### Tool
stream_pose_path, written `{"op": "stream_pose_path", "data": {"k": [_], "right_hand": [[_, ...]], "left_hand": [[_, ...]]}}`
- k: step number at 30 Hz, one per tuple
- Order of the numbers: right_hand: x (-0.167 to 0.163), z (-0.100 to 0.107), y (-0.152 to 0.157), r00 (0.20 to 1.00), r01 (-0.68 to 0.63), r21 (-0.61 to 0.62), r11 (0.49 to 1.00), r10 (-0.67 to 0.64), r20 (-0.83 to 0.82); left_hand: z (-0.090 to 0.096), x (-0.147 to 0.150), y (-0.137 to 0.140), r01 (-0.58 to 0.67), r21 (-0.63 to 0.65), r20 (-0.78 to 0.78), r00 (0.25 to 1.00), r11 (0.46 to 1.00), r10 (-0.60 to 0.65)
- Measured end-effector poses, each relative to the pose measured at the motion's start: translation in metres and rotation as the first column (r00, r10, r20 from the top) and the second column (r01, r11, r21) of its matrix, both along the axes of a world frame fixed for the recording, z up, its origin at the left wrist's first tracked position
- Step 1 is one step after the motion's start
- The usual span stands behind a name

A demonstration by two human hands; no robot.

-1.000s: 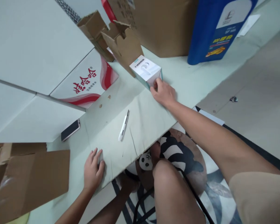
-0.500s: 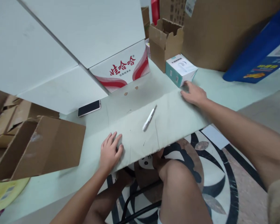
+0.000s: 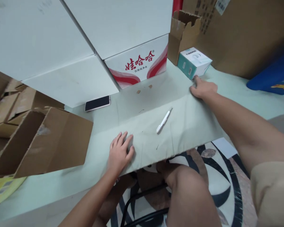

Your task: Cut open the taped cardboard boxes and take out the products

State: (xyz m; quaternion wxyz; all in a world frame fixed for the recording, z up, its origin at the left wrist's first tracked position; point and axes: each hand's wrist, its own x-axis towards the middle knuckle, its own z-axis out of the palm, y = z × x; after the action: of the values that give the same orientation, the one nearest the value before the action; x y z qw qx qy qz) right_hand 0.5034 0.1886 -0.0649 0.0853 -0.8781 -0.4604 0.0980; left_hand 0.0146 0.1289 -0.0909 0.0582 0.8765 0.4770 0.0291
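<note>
My left hand [image 3: 120, 153] lies flat on the pale green tabletop [image 3: 123, 118], fingers spread, holding nothing. My right hand [image 3: 204, 88] is at the near bottom corner of a small white and teal carton [image 3: 194, 63]. Its index finger points at that corner and seems to touch it; thumb and finger are apart, not wrapped round the box. Between the hands lies a slim white utility knife [image 3: 164, 121], its tip pointing away to the right.
A phone [image 3: 97, 103] lies before stacked white boxes [image 3: 137, 64]. Open brown cartons stand at left [image 3: 59, 143] and behind the small box [image 3: 186, 36]. A big brown carton [image 3: 241, 41] and a blue container [image 3: 272, 75] are at right. My knees are below the table edge.
The view has turned to the left, so everything sits further right in the picture. Both hands keep nearly the same places on the table, the right one still by the small carton.
</note>
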Motion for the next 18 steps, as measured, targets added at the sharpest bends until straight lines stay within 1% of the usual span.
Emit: {"op": "stream_pose_path", "data": {"k": [3, 6, 9, 11, 15, 18], "right_hand": [[-0.014, -0.007, -0.006, 0.991, 0.095, 0.03, 0.995, -0.098, 0.089], [-0.021, -0.014, -0.009, 0.981, 0.139, 0.128, 0.982, -0.154, 0.116], [-0.017, -0.022, -0.006, 0.981, 0.073, 0.206, 0.976, -0.108, 0.164], [-0.012, -0.028, -0.003, 0.987, 0.019, 0.241, 0.97, -0.056, 0.149], [0.001, -0.034, 0.003, 0.995, -0.096, 0.259, 0.961, 0.085, 0.055], [0.011, -0.034, 0.008, 0.989, -0.142, 0.253, 0.957, 0.129, 0.066]], "left_hand": [[-0.001, -0.001, 0.001, 0.005, 0.003, 0.002, 1.0, 1.0, -0.005], [-0.002, -0.004, 0.002, 0.011, 0.019, 0.0, 1.0, 1.0, -0.011], [-0.004, -0.006, 0.003, 0.023, 0.038, -0.006, 1.0, 0.999, -0.023], [-0.006, -0.008, 0.004, 0.03, 0.06, -0.013, 0.999, 0.998, -0.029], [-0.009, -0.013, 0.01, 0.057, 0.124, -0.021, 0.998, 0.991, -0.055], [-0.01, -0.017, 0.016, 0.082, 0.16, -0.03, 0.996, 0.984, -0.078]]}}
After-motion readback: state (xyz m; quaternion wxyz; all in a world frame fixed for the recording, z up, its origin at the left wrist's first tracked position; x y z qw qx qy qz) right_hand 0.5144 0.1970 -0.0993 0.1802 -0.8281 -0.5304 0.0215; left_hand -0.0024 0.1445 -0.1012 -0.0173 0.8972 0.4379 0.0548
